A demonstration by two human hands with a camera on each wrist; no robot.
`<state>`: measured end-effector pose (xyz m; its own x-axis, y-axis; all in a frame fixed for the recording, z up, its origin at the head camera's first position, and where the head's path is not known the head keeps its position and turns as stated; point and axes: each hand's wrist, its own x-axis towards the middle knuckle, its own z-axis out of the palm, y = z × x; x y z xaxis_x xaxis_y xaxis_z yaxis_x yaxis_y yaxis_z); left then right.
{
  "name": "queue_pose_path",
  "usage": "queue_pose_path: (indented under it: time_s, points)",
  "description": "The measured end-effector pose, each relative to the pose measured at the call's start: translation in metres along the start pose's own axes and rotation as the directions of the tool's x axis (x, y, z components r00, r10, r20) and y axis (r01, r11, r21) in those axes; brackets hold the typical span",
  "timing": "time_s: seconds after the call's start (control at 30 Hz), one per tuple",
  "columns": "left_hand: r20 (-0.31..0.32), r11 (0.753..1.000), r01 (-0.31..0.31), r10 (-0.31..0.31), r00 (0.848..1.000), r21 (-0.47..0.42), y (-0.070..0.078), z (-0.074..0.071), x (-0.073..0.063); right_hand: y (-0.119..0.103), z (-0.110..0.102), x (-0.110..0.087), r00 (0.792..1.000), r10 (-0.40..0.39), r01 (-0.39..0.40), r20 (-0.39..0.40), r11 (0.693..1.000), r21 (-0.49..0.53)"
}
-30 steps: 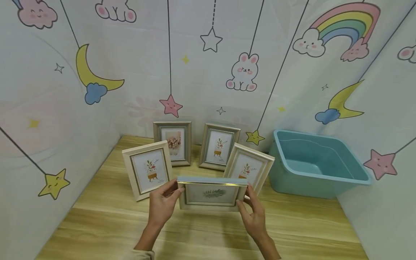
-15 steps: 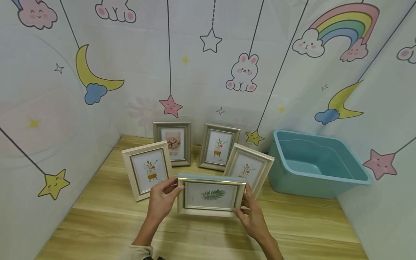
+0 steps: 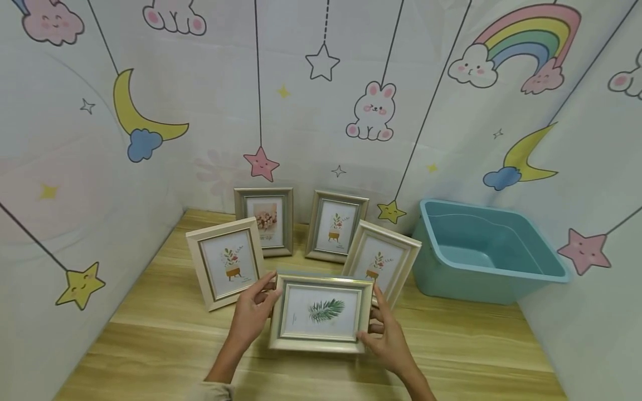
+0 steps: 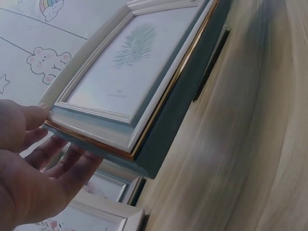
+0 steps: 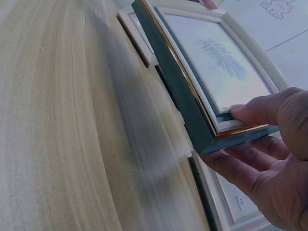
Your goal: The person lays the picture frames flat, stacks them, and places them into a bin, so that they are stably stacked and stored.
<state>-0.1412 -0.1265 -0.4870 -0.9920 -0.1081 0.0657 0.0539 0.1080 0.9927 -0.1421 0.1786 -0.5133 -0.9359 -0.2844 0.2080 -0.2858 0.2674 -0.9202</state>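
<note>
A cream picture frame (image 3: 321,344) with a green leaf print is held lengthwise in both hands above the wooden table. My left hand (image 3: 249,314) pinches its left end, thumb on the front border and fingers behind. At the right end my right hand (image 3: 391,340) grips it, the thumb on the lower front corner. In both wrist views a thin gold line and a dark teal side edge show on the frame (image 4: 89,130). The frame's face tilts up toward me, and its back is hidden.
Behind stand a cream frame (image 3: 203,267) at left, two grey-gold frames (image 3: 289,223) (image 3: 312,228) at the back, and another cream frame (image 3: 408,264) at right. A teal plastic tub (image 3: 466,284) is at the back right. Printed sheets (image 3: 215,100) line the walls.
The held frame has tipped back so its leaf print faces up more, and its lower edge has come toward me. Both hands keep their hold. The standing frames and tub stay put.
</note>
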Motion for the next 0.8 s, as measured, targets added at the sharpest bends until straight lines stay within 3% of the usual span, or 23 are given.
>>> queue_pose_path:
  time_s: [0.1, 0.17, 0.3, 0.4, 0.47, 0.53, 0.8]
  points:
    - [0.099, 0.998, 0.053, -0.05, 0.994, -0.031, -0.008, -0.006, -0.001, 0.001, -0.001, -0.002, 0.998, 0.059, -0.06, 0.038, 0.998, 0.03]
    - [0.185, 0.996, 0.085, -0.076, 0.98, -0.041, -0.014, -0.012, -0.002, 0.002, -0.001, -0.004, 0.993, 0.096, -0.1, 0.061, 0.993, 0.06]
    - [0.376, 0.997, 0.078, -0.07, 0.924, -0.007, -0.023, -0.025, -0.005, 0.005, -0.002, -0.007, 0.977, 0.186, -0.197, 0.108, 0.976, 0.097]
    - [0.475, 0.998, 0.05, -0.056, 0.878, 0.025, -0.029, -0.032, -0.008, 0.008, -0.002, -0.009, 0.96, 0.237, -0.255, 0.148, 0.96, 0.116]
    - [0.508, 0.998, 0.062, -0.067, 0.859, 0.026, -0.032, -0.035, -0.01, 0.01, -0.001, -0.01, 0.95, 0.257, -0.282, 0.177, 0.95, 0.133]
    - [0.522, 0.997, 0.081, -0.079, 0.849, 0.018, -0.035, -0.036, -0.012, 0.012, 0.0, -0.012, 0.942, 0.268, -0.301, 0.203, 0.941, 0.156]
    - [0.538, 0.989, 0.145, -0.117, 0.835, -0.011, -0.046, -0.037, -0.013, 0.017, 0.004, -0.018, 0.912, 0.32, -0.372, 0.258, 0.909, 0.188]
